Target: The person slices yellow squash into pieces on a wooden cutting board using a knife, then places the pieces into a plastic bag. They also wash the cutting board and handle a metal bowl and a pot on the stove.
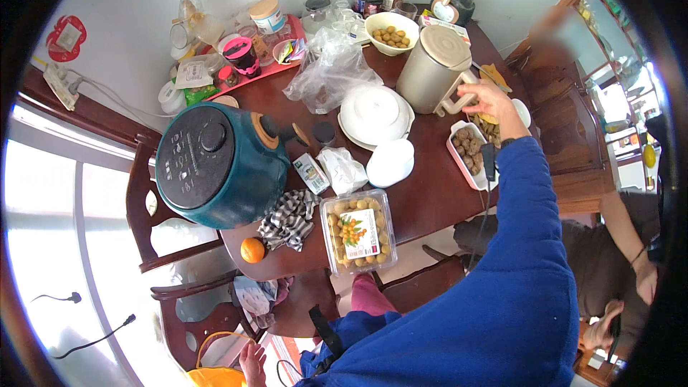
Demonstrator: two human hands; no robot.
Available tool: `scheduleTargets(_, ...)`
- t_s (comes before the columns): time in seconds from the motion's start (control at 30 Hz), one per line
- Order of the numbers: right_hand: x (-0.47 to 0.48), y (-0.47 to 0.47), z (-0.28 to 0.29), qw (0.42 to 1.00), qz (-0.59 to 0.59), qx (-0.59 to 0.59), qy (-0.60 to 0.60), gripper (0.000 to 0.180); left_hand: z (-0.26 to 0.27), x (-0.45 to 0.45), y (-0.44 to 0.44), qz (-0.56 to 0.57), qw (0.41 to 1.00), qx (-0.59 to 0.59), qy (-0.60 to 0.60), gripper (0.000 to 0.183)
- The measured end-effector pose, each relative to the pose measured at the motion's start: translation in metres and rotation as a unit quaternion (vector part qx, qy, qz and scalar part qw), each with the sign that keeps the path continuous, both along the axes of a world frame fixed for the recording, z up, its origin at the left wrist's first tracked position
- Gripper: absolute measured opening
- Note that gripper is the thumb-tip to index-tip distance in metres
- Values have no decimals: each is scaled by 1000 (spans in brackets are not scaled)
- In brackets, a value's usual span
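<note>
My right hand (489,101) reaches across the table, its fingers around the handle of a beige lidded kettle (430,72). Just below that hand stands a pink-and-white dish (461,164) of brown balls, beside some brownish food (488,130). My left hand (252,361) hangs low at the bottom left, fingers apart, next to a yellow item (215,377). A clear plastic box of round yellow-brown fruit (359,232) lies at the near table edge. Left of the kettle are white covered bowls (374,113) and a white container (391,163).
A teal air fryer (226,166), checked cloth (290,220) and orange (252,250) occupy the left side. Behind are a plastic bag (333,70), a fruit bowl (391,45), jars and a pink tray (258,79). Another person's arm (626,231) is at right; wooden chairs (193,306) adjoin the table.
</note>
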State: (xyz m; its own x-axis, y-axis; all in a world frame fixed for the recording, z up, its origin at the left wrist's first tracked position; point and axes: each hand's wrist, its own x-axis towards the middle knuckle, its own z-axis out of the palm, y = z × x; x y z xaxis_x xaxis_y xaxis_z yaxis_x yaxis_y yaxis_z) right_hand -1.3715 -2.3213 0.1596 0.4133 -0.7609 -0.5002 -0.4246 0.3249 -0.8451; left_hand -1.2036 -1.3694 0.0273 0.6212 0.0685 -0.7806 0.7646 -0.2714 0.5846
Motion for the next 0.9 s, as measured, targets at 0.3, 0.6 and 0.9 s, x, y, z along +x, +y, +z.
scheduleTargets(0.3, 33, 48, 3, 991, -77, -47, -99, 22, 11, 8, -56, -54, 998, -22, -40, 43)
scheduleTargets(0.6, -30, 127, 124, 944, 49, -232, -230, 19, 33, 36, -115, -210, 961, -57, -168, 26)
scheduleTargets(0.9, -48, 342, 212, 919, 142, -163, -330, 49, 239, 22, -212, -278, 771, -41, -571, 15)
